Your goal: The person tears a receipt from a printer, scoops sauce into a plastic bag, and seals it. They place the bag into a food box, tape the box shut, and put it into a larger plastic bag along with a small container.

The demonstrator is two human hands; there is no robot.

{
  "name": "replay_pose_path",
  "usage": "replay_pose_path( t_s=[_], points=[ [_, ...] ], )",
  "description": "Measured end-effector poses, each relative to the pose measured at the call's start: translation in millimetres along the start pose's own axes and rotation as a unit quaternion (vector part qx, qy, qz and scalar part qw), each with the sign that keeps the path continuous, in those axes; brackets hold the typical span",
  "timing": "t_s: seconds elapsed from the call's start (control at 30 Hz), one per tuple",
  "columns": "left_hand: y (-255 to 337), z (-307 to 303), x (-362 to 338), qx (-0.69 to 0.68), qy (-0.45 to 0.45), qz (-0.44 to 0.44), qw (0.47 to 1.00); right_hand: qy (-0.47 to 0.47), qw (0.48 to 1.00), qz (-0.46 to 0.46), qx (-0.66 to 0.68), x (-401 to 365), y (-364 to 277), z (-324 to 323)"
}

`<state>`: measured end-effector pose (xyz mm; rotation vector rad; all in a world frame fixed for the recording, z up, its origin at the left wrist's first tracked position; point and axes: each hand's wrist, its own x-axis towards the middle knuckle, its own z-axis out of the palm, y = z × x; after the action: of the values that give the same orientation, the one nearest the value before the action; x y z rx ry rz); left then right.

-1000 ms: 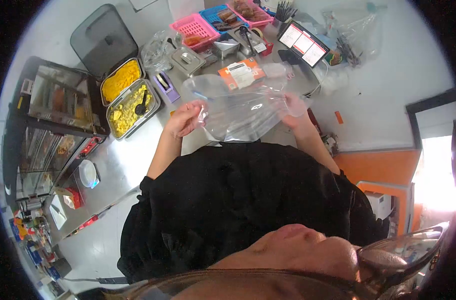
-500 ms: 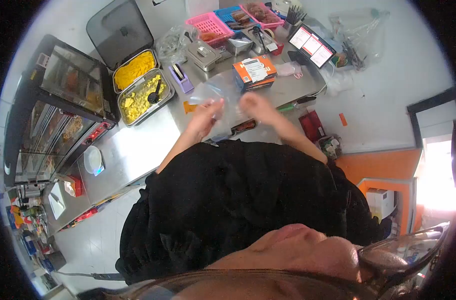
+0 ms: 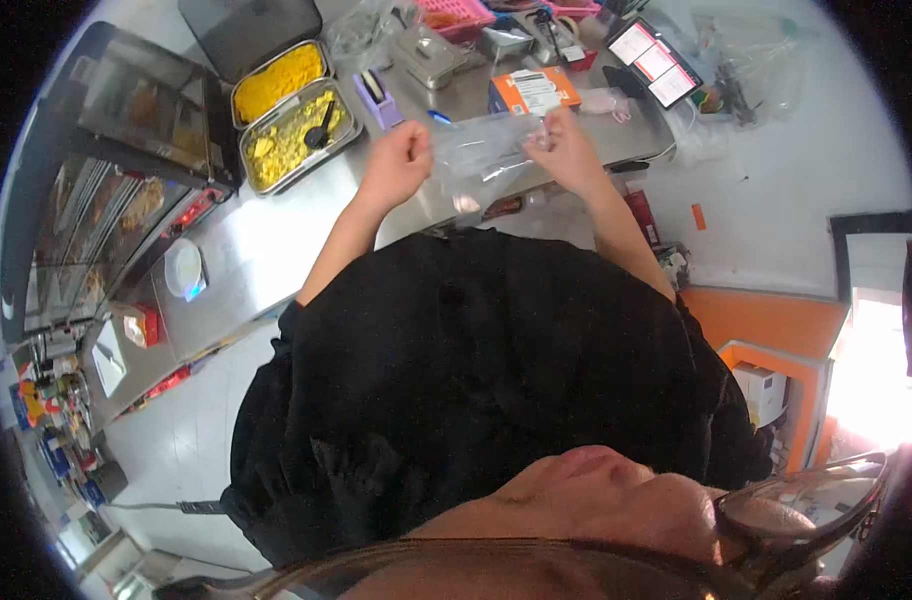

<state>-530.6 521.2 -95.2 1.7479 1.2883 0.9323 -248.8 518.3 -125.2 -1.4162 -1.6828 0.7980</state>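
A clear plastic bag [image 3: 484, 150] is stretched between my two hands above the counter's front edge. My left hand [image 3: 398, 165] has its fingers closed on the bag's left side. At the right end, my right hand [image 3: 566, 150] pinches the bag near its upper corner. Just behind the bag stands an orange and dark box [image 3: 532, 92] with a white label. A purple tape dispenser [image 3: 378, 98] is behind my left hand, and a blue pen [image 3: 439, 117] lies beside the bag.
Two metal trays of yellow food [image 3: 291, 140] stand at the left, a black spoon [image 3: 321, 132] in the nearer one. Beyond them is a glass display cabinet [image 3: 126, 110]. A lidded metal container [image 3: 431, 55] and a tablet [image 3: 654, 62] are at the back.
Both hands have moved apart, and the bag is now spread wider between them. The view has shifted, so the counter's items sit higher in the frame.
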Motion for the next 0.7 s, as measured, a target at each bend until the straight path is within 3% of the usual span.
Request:
replay_pose_path(
  t_s=[0.1, 0.13, 0.2, 0.23, 0.33, 0.43, 0.53, 0.63, 0.7],
  points=[
    [17, -7, -3, 0.089, -0.093, 0.011, 0.992, 0.04, 0.995, -0.019, -0.084, 1, -40, 5],
    [12, -12, -4, 0.148, -0.083, 0.016, 0.985, 0.066, 0.987, -0.049, -0.14, -1, -45, 6],
    [1, -23, -1, 0.266, -0.057, 0.027, 0.962, 0.063, 0.98, -0.153, -0.115, -1, -40, 0],
    [9, -28, 0, 0.256, -0.032, 0.039, 0.965, 0.06, 0.972, -0.204, -0.101, -1, -43, -1],
    [22, -13, 6, 0.165, 0.07, 0.24, 0.954, 0.026, 0.978, -0.2, 0.048, -12, -54, 1],
    [12, 22, 5, 0.039, 0.0, 0.115, 0.993, -0.019, 0.996, -0.084, 0.027, -27, -58, 12],
    [7, 43, 2, -0.013, 0.056, 0.15, 0.987, -0.057, 0.996, -0.056, -0.035, -34, -61, 12],
    [-2, 46, -2, -0.023, 0.021, 0.107, 0.994, -0.025, 0.987, -0.141, -0.076, -34, -48, 8],
    [3, 50, -2, -0.021, 0.061, 0.177, 0.982, -0.052, 0.979, -0.193, -0.038, -35, -44, 6]
  ],
)
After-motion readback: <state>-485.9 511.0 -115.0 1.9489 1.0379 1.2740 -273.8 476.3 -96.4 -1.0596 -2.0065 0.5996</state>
